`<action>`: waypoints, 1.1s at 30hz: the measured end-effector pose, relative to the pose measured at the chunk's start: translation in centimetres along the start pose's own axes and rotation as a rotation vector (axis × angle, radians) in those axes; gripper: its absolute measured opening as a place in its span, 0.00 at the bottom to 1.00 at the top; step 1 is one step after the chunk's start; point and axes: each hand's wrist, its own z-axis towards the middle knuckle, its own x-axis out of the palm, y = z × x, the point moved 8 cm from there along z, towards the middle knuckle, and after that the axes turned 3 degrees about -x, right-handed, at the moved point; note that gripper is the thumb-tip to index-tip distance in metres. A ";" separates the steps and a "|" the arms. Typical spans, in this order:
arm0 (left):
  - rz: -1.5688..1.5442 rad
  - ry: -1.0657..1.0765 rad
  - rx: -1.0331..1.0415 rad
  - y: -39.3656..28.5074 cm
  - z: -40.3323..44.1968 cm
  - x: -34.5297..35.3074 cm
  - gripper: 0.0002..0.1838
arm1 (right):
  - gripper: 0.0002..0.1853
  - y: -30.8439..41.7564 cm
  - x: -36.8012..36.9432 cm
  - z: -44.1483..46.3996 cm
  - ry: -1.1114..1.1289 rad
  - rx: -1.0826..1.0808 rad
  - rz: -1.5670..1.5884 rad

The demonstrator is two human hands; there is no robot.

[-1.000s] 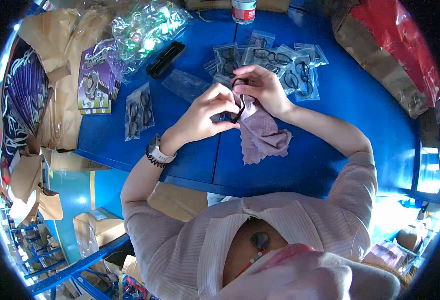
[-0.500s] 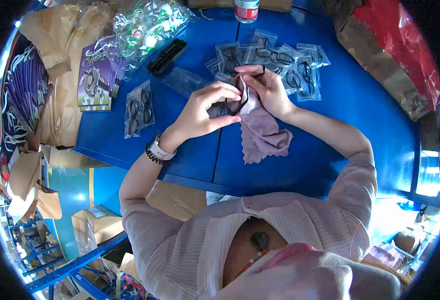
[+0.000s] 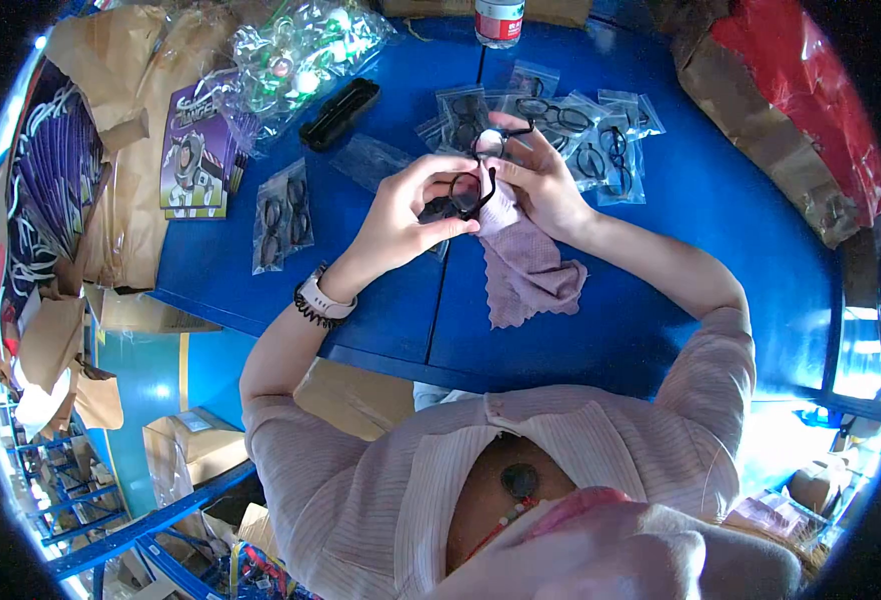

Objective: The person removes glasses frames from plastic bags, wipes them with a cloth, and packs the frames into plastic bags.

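Observation:
A pair of black-framed glasses (image 3: 466, 191) is held up between my two hands above the blue table. My left hand (image 3: 401, 212) grips one side of the frame, with thumb and fingers around a lens and a temple arm. My right hand (image 3: 549, 188) pinches a pink cleaning cloth (image 3: 531, 270) near the middle of the glasses, its fingers partly behind the other lens. The cloth's scalloped end hangs down to the tabletop. Just beyond my hands, several glasses in clear zip bags (image 3: 591, 150) lie in a pile.
Left of my hands are a bagged pair of glasses (image 3: 283, 215) and an open black case (image 3: 341, 113). Purple printed booklets (image 3: 196, 165), a clear bag of green-and-white items (image 3: 306, 55) and brown paper (image 3: 126, 190) lie farther left. A bottle (image 3: 499, 22) stands at the back; a carton (image 3: 761, 130) is right.
The glasses have turned so both lenses show, and the cloth has come away from the near lens. My right fingers have opened out somewhat behind the far lens.

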 end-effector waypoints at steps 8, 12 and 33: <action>0.145 0.008 0.021 0.1 0.0 0.2 0.29 | 0.30 0.2 2.4 -1.5 0.238 -0.122 -0.189; 0.204 0.051 -0.054 0.7 -0.2 0.5 0.30 | 0.32 0.2 2.8 -1.8 0.221 -0.015 -0.266; 0.250 0.020 -0.046 0.8 0.1 0.6 0.29 | 0.31 -0.7 1.6 -1.4 0.134 0.057 -0.299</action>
